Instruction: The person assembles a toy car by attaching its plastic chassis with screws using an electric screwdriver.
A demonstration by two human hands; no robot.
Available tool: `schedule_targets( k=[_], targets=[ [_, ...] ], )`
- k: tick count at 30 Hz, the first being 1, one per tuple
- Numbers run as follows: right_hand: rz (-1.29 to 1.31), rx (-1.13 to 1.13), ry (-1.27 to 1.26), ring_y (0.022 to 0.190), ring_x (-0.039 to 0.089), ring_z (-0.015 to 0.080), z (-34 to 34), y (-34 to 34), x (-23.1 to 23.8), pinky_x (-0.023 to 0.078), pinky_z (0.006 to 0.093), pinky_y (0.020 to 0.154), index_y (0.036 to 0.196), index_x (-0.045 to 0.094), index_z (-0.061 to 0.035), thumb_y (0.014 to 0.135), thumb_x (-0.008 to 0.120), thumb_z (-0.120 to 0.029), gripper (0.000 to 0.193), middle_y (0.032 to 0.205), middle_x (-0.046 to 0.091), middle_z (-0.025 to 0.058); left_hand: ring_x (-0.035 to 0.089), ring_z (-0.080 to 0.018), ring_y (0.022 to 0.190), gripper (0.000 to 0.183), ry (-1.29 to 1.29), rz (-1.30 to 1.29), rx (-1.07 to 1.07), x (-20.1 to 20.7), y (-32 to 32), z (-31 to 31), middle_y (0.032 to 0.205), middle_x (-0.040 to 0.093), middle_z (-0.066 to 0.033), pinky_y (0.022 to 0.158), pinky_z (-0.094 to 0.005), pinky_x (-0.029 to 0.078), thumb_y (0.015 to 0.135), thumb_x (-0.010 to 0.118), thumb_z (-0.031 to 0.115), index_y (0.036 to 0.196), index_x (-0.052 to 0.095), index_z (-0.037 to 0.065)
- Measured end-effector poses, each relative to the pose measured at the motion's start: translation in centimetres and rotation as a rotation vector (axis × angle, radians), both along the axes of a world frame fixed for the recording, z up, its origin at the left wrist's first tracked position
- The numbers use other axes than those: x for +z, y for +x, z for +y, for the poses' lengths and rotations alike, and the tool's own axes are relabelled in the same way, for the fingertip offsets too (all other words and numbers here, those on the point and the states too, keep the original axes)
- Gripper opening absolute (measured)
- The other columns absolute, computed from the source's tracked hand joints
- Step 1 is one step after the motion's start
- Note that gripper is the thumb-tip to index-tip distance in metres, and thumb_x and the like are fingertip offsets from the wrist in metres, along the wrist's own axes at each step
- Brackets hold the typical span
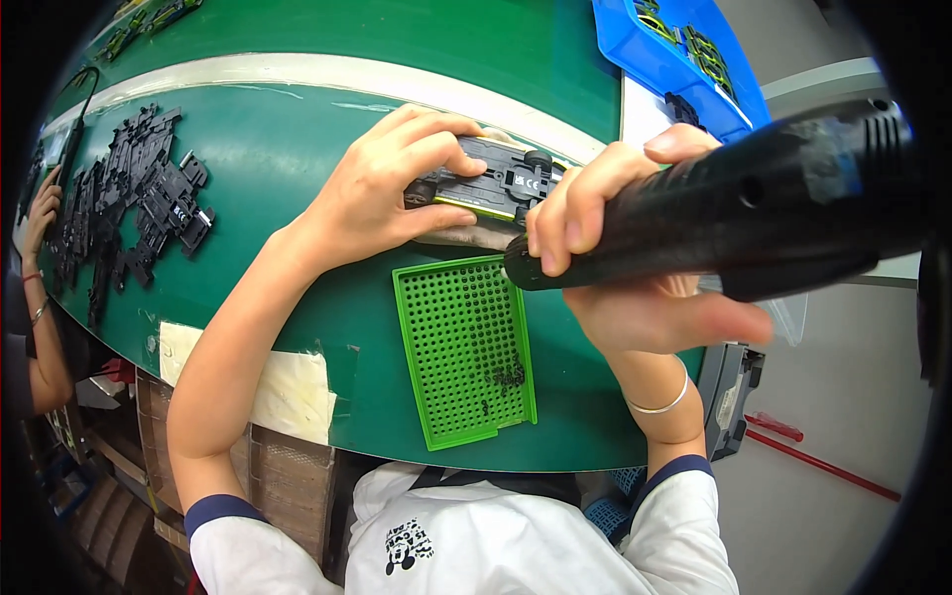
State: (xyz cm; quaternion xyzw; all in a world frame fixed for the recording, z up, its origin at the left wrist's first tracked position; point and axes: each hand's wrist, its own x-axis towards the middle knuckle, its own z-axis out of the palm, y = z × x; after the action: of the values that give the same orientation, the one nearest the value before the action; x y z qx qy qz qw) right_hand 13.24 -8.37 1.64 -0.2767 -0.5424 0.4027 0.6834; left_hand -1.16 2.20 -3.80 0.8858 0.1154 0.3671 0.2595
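My left hand (382, 183) is closed round a small toy car (501, 185) lying upside down, its black underside and wheels facing up and a yellow-green edge showing along its side. Thumb and fingers press on it from both sides. A thick black power screwdriver (764, 203) fills my right hand (620, 228), its body tilted toward the upper right. The tool's working tip is hidden behind the hand and tool. Just below the car lies a green perforated tray (409, 347) with small dark screws (508, 375) scattered in it and others set in its holes.
Black plastic chassis parts (139, 188) are heaped on the green table at the left, near another person's hand (42, 210). A blue bin (625, 45) of yellow-green parts stands at the far right. A pale strip (297, 67) crosses the table; yellowish paper (283, 392) hangs at the front edge.
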Motion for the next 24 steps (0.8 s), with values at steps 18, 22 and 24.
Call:
schedule_targets(
  k=[18, 22, 24],
  targets=[
    [-0.077, -0.032, -0.068, 0.046, 0.045, 0.0148, 0.1, -0.4, -0.5, 0.042, 0.0266, 0.045, 0.109, 0.030, -0.0089, 0.057, 0.029, -0.083, 0.091, 0.063, 0.045, 0.0077, 0.045, -0.0263, 0.109, 0.045, -0.276, 0.094, -0.067, 1.5, -2.0, 0.9, 0.117, 0.047, -0.0135, 0.094, -0.0342, 0.033, 0.058, 0.072, 0.009, 0.094, 0.044, 0.004],
    [-0.107, 0.018, 0.036, 0.047, 0.046, 0.0149, 0.5, -0.1, -0.9, 0.042, 0.0269, 0.045, 0.109, 0.030, -0.0092, 0.057, 0.029, -0.083, 0.090, 0.063, 0.045, 0.0073, 0.049, -0.0283, 0.103, 0.043, -0.217, 0.094, -0.026, 0.3, -3.4, 1.4, 0.104, 0.052, -0.0124, 0.089, -0.0345, 0.038, 0.060, 0.072, 0.012, 0.092, 0.045, 0.003],
    [-0.062, 0.019, 0.051, 0.047, 0.047, 0.0151, 0.5, -0.3, -1.0, 0.042, 0.0275, 0.046, 0.109, 0.030, -0.0097, 0.057, 0.029, -0.083, 0.090, 0.063, 0.044, 0.0069, 0.049, -0.0282, 0.103, 0.042, -0.250, 0.079, -0.014, 0.1, -3.7, 1.5, 0.102, 0.054, -0.0123, 0.089, -0.0346, 0.037, 0.060, 0.072, 0.012, 0.091, 0.046, 0.003]
  ],
)
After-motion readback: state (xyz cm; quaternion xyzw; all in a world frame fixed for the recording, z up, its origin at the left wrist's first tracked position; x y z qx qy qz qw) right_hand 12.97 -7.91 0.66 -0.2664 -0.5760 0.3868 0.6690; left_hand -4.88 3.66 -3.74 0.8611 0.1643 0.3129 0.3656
